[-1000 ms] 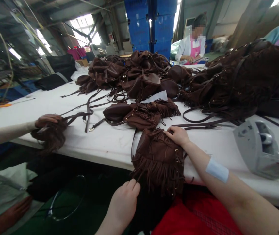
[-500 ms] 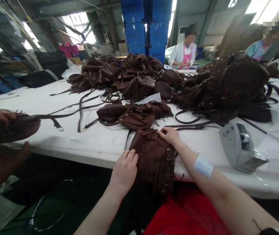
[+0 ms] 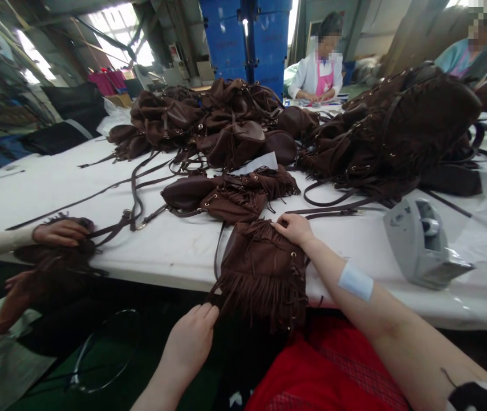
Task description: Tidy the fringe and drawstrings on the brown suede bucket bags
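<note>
Fringed bag (image 3: pixel 263 257) at tabletop (image 3: pixel 166 245) near edge, its fringe (image 3: pixel 264 302) hanging past it. Right fingers (image 3: pixel 284 225) grasping the bag's top edge; left fingers (image 3: pixel 209 313) clenched on fringe strands, out beyond the edge. Open room: bare strip left of the bag, ending at a co-worker's hand (image 3: pixel 61 231). Behind is tight: second bag (image 3: pixel 235 197) just there, piled bags (image 3: pixel 209 117) farther back. Gray device (image 3: pixel 417 242) limits the right side, beyond the forearm (image 3: pixel 333 268).

Brown fringed bag (image 3: pixel 264 258) on edge of white table (image 3: pixel 162 251), fringe (image 3: pixel 254 294) overhanging.
</note>
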`<state>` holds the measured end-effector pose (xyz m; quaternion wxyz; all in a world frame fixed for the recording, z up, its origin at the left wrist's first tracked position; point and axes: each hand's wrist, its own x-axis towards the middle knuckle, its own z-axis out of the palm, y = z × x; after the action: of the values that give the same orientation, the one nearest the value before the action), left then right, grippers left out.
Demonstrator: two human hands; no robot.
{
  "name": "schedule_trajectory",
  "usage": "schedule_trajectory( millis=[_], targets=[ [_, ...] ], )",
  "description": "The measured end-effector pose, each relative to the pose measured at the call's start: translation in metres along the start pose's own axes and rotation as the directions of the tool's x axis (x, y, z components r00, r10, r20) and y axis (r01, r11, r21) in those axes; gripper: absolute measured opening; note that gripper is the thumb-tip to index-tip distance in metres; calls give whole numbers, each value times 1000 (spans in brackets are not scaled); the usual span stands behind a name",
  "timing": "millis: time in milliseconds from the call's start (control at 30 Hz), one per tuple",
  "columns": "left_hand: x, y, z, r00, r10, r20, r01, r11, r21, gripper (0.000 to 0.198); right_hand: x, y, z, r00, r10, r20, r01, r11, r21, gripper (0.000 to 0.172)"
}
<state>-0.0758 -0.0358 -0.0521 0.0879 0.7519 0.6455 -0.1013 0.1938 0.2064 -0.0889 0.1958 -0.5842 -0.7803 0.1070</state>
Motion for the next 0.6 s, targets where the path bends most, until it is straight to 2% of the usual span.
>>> schedule_trajectory(
  millis=[133, 233, 300, 333, 367, 400, 433, 467, 500, 533, 567, 600],
  targets=[
    [-16, -10, 8, 975, -128, 183, 140, 989, -55, 33, 0, 0, 0, 1000, 0, -4, 0, 1000, -3, 37],
    [-24, -8, 10, 918, -125, 376, 157, 986, -55, 30, 0, -1, 0, 1000, 7, -13, -7, 1000, -2, 37],
    [-29, -2, 10, 912, -96, 398, 133, 989, -65, 29, 0, -1, 0, 1000, 7, -8, -7, 1000, -4, 37],
    [-30, 2, 9, 934, -70, 351, 107, 990, -86, 30, 0, -1, 0, 1000, 6, -6, -6, 1000, -7, 37],
    [-30, 7, 7, 965, -28, 260, 62, 991, -122, 31, 0, -1, 1, 1000, 6, -4, -6, 1000, -9, 37],
    [-29, 14, 3, 992, 20, 124, 1, 986, -166, 31, 0, 0, 1, 1000, 7, -5, -8, 1000, -12, 37],
    [-25, 21, -2, 997, 69, -39, -76, 975, -210, 30, 1, 0, 2, 1000, 12, -10, -12, 1000, -16, 37],
    [-20, 30, -8, 973, 110, -205, -158, 958, -238, 29, 1, 0, 2, 1000, 16, -15, -17, 1000, -18, 37],
    [-11, 39, -15, 929, 139, -343, -231, 941, -246, 28, 0, 0, 2, 1000, 20, -19, -21, 1000, -21, 37],
    [-1, 48, -21, 887, 160, -433, -284, 928, -240, 27, 0, -1, 2, 1000, 24, -21, -24, 999, -23, 37],
    [10, 58, -28, 862, 181, -473, -318, 920, -229, 29, 0, -1, 1, 999, 25, -21, -26, 999, -26, 37],
    [23, 68, -33, 857, 206, -472, -341, 914, -219, 32, -1, -2, 1, 999, 26, -21, -27, 999, -28, 37]
  ],
)
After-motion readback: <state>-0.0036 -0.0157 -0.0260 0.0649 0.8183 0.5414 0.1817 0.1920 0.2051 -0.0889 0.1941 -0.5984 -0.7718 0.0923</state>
